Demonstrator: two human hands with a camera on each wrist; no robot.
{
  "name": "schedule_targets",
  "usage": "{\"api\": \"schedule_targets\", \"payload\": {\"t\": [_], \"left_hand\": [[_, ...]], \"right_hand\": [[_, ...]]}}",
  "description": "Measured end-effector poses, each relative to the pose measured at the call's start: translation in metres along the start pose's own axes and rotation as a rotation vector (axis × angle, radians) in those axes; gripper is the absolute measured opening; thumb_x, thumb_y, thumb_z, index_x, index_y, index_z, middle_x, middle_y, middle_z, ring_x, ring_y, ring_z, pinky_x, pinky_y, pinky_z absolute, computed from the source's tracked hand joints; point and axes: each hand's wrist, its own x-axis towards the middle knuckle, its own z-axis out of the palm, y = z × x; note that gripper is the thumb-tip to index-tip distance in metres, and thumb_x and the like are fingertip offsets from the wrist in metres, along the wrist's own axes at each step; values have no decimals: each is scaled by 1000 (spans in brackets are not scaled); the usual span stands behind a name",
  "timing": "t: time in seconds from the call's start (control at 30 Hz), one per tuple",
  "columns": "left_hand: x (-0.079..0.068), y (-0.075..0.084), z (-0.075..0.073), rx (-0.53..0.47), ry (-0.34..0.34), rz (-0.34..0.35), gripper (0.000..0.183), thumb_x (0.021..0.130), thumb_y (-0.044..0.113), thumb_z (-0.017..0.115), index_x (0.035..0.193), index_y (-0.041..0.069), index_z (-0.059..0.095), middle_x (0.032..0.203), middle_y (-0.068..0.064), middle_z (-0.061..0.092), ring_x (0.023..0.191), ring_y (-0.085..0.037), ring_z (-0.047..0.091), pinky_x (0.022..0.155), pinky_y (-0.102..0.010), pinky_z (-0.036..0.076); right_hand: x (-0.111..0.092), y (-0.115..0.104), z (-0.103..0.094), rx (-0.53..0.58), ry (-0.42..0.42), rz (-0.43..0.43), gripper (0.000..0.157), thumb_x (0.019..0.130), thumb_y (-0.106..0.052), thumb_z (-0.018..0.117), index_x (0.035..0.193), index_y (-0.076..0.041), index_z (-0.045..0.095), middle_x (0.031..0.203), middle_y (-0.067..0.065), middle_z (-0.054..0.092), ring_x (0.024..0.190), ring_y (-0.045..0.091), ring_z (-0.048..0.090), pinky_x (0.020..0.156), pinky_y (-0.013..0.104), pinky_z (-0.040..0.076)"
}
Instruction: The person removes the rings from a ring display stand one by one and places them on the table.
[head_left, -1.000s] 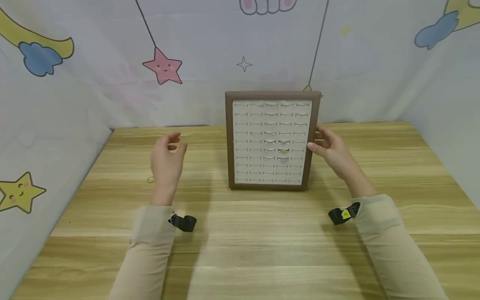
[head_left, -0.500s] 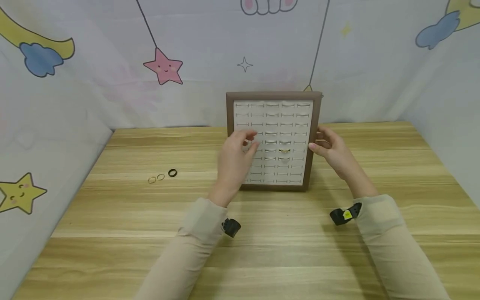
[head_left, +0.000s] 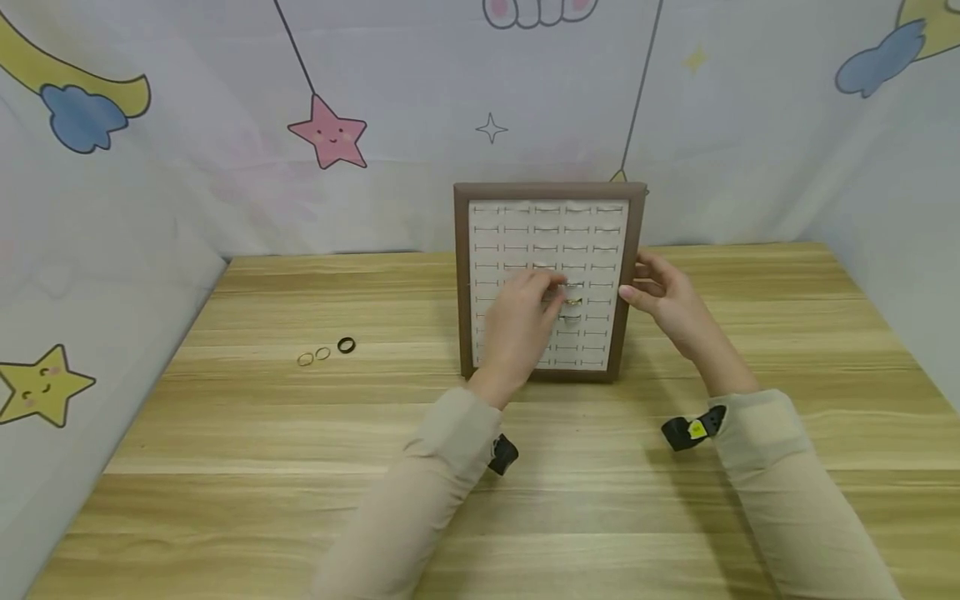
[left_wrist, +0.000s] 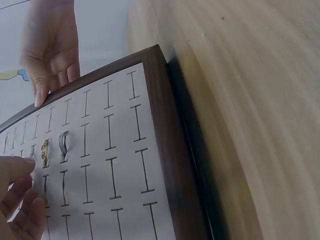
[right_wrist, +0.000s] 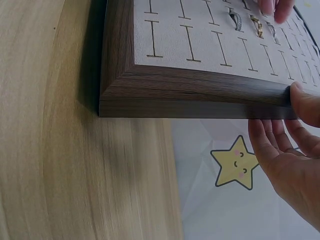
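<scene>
A brown-framed ring display board (head_left: 549, 190) with a white slotted face stands upright on the table. My right hand (head_left: 669, 307) grips its right edge, thumb on the front and fingers behind. Over the middle of the face is my left hand (head_left: 517, 327), its fingertips close to the seated rings and a gap between thumb and fingers. A gold ring (right_wrist: 257, 26) sits in a slot between a silver ring (right_wrist: 235, 20) and another silver ring (right_wrist: 272, 31). Whether the left fingertips touch a ring, I cannot tell. The left hand hides part of the board.
On the table left of the board lie a black ring (head_left: 346, 345) and two thin gold-toned rings, one nearer (head_left: 322, 353) and one farther left (head_left: 305, 359). A white printed curtain (head_left: 405, 192) hangs behind the wooden table (head_left: 247, 467).
My left hand has moved right, from above the loose rings to the front of the board, uncovering those rings. The right hand keeps its grip on the frame.
</scene>
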Motion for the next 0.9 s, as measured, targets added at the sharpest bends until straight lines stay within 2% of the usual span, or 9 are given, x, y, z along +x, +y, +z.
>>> {"api": "schedule_targets", "payload": {"t": [0.27,0.47,0.7,0.9], "left_hand": [[1,5,6,44,21,-20,17,90,22,64,106,18,68,104,5,68,94,-10,63,76,-19,53],[2,12,8,108,-6,-40,13,92,27,62,102,20,66,100,6,66,90,-10,61,68,-20,52],[3,13,7,99,-35,-66,9,92,26,60,96,19,65,97,5,64,89,-11,59,66,-20,50],[3,10,6,79,-54,-52,9,91,26,61,95,19,65,100,5,64,92,-11,58,69,-20,50]], "right_hand": [[-1,-1,0,0,0,0,68,98,-19,49,152,-5,10,150,25,29,139,39,30,113,55,28],[-1,-1,0,0,-2,6,69,98,-20,49,152,-6,9,151,24,27,139,40,28,113,56,28],[-1,-1,0,1,0,9,69,98,-19,50,152,-6,9,151,24,27,139,39,29,113,55,28],[-1,-1,0,-1,3,12,70,98,-19,50,152,-6,8,151,24,27,139,39,29,113,55,28]]}}
